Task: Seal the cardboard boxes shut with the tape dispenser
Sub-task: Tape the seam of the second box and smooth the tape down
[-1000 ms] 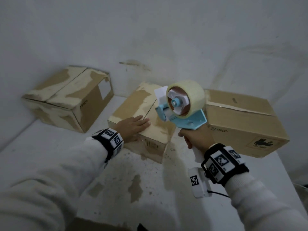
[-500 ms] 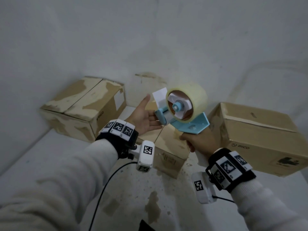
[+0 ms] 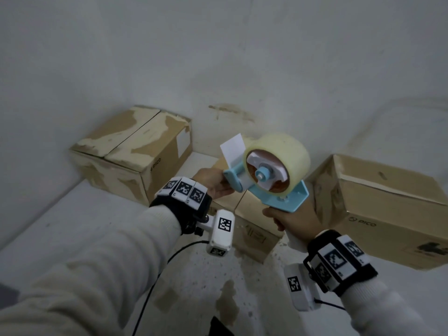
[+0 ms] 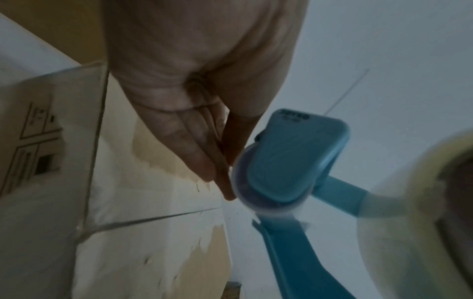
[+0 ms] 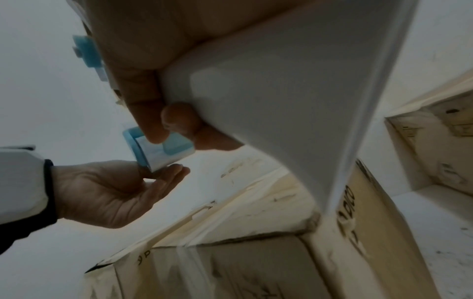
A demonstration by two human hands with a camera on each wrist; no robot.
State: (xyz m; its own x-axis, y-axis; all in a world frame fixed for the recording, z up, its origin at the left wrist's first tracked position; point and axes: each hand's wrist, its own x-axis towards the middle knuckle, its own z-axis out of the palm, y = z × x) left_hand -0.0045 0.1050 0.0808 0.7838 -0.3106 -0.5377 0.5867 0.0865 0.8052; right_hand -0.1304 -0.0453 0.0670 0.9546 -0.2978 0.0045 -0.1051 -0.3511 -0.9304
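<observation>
The tape dispenser [image 3: 266, 180] is being held up in the air by the right hand [image 3: 294, 221], whose fingers are being kept curled tight round the white handle below the blue frame; in the right wrist view a thumb and fingertip are seen closed against that handle. The left hand [image 3: 213, 185] is being brought to the blue front roller at 9 o'clock of the tape roll [image 3: 278, 163], with its fingertips [image 4: 225, 182] touching the roller's rim, the fingers nearly straight and together; whether any tape end is being pinched cannot be told. A white tab [image 3: 232, 149] is being shown standing up at 11 o'clock of the roll. The dispenser is judged to be light and stiff, best gripped by the handle as now, while the loose tape end is judged to be thin, sticky and prone to folding on itself, so it is best taken by its edge near the roller. The middle box [image 3: 252, 229] is lying directly below the dispenser at 6 o'clock, its top seam apparently not yet taped; the left box [image 3: 135, 161] is lying at 9 o'clock by the wall, and the right box [image 3: 388, 214] at 3 o'clock, both well apart from the hands.
</observation>
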